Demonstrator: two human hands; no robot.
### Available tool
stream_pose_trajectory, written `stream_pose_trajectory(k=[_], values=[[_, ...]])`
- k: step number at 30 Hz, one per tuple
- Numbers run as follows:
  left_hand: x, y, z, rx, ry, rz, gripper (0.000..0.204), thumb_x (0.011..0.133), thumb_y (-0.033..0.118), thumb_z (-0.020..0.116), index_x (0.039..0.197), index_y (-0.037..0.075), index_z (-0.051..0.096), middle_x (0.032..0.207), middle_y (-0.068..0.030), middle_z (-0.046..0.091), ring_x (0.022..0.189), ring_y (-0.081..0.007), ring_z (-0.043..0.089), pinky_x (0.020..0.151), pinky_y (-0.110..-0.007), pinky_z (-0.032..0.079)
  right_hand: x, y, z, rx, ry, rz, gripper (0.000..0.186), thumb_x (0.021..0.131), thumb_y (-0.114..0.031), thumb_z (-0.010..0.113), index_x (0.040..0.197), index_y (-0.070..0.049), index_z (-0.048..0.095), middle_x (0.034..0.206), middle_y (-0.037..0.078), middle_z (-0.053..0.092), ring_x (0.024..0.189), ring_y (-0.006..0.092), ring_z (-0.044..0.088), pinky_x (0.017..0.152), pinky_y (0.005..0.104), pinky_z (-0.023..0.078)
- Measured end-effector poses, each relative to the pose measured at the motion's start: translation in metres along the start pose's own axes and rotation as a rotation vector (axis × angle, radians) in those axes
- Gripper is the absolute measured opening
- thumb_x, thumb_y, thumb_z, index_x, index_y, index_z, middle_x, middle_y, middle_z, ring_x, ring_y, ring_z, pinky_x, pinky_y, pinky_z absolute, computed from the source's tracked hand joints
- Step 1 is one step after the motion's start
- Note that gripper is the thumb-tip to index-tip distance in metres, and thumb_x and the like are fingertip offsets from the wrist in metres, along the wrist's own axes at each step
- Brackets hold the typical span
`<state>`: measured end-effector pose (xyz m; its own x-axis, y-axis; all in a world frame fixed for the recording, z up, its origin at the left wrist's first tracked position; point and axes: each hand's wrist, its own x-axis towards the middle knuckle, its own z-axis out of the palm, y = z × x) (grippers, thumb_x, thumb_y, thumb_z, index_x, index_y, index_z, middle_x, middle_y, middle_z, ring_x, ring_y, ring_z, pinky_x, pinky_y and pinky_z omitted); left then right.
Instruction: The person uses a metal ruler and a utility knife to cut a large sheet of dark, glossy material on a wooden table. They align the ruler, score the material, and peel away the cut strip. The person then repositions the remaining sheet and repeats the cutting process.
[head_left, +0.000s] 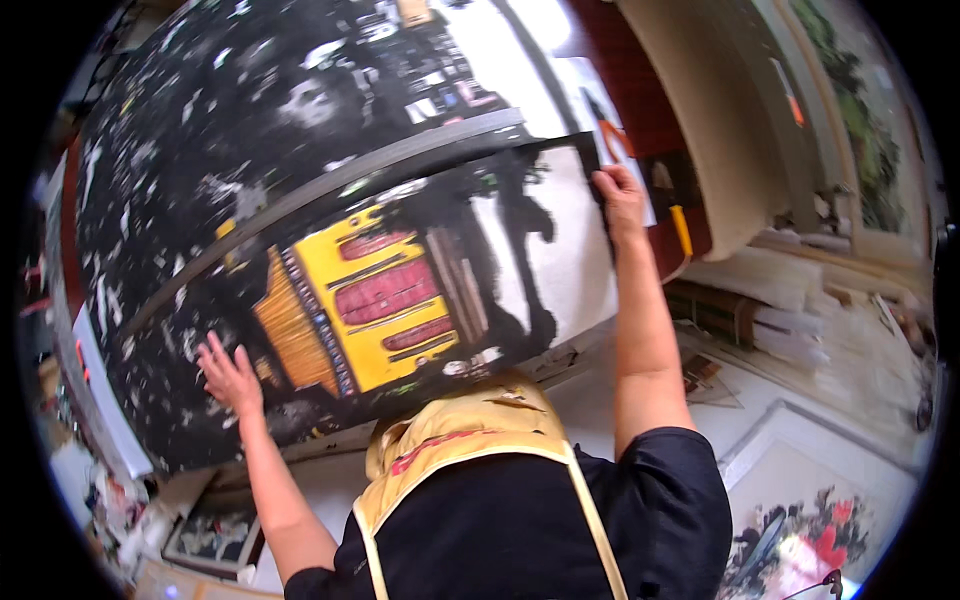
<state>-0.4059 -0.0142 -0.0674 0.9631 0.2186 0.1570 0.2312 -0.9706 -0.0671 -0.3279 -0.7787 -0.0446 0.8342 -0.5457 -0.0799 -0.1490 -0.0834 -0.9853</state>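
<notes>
The left hand is laid flat, fingers spread and grasping nothing, on the dark lower-left area of the large painted sheet, which is spread over the paint-spattered black surface. The sheet's upper-right corner is pinched by the right hand. Even tension is best kept, so creasing is avoided

Single fisheye view from the wearer's head, looking steeply down, close over a large painting and outstretched forearms.
</notes>
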Motion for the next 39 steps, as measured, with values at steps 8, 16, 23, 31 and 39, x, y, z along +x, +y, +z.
stream_pose_trajectory(k=[8,16,23,31,39], values=[[-0.004,0.012,-0.022,-0.072,-0.031,-0.068,0.065,0.105,0.054,0.046,0.163,0.029,0.03,0.169,-0.01,0.026,0.155,-0.0384,0.023,0.117,-0.069,0.019,-0.012,-0.026,-0.029,0.437,-0.286,0.063,0.013,0.094,0.0,0.071,0.104,-0.009,0.071,0.099,-0.003,0.07,0.092,0.0089,0.064,0.088,0.0238,0.049],[-0.001,0.028,-0.023,-0.113,0.018,-0.053,0.065,0.105,0.055,0.045,0.163,0.028,0.03,0.168,-0.0115,0.027,0.154,-0.0397,0.023,0.118,-0.068,0.018,0.008,-0.012,-0.023,-0.09,-0.11,0.045,0.009,0.094,-0.012,0.076,0.098,-0.006,0.071,0.088,-0.006,0.064,0.082,0.0057,0.056,0.076,0.0228,0.046],[-0.006,0.025,-0.024,-0.037,0.005,-0.041,0.068,0.098,0.049,0.06,0.159,0.029,0.038,0.163,-0.0127,0.035,0.148,-0.0422,0.032,0.115,-0.068,0.025,0.024,-0.013,-0.007,-0.711,-0.057,-0.02,0.026,0.09,-0.028,0.078,0.095,-0.004,0.073,0.08,-0.002,0.065,0.073,0.0089,0.056,0.069,0.0273,0.047],[0.037,0.044,-0.051,-0.126,0.006,-0.091,0.067,0.098,0.052,0.06,0.158,0.029,0.04,0.165,-0.0125,0.031,0.152,-0.0395,0.025,0.119,-0.068,0.013,0.038,0.015,-0.027,-0.814,-0.07,-0.066,0.044,0.089,-0.041,0.081,0.096,0.001,0.069,0.088,0.005,0.066,0.081,0.0155,0.058,0.078,0.0308,0.049],[0.063,0.038,-0.041,-0.154,-0.13,-0.159,0.072,0.099,0.063,0.05,0.161,0.031,0.032,0.169,-0.0125,0.024,0.155,-0.0403,0.019,0.121,-0.068,0.01,0.052,0.028,-0.041,-0.621,-0.135,-0.029,0.031,0.095,-0.027,0.076,0.1,0.002,0.067,0.092,0.003,0.065,0.084,0.0141,0.057,0.081,0.0291,0.047]])
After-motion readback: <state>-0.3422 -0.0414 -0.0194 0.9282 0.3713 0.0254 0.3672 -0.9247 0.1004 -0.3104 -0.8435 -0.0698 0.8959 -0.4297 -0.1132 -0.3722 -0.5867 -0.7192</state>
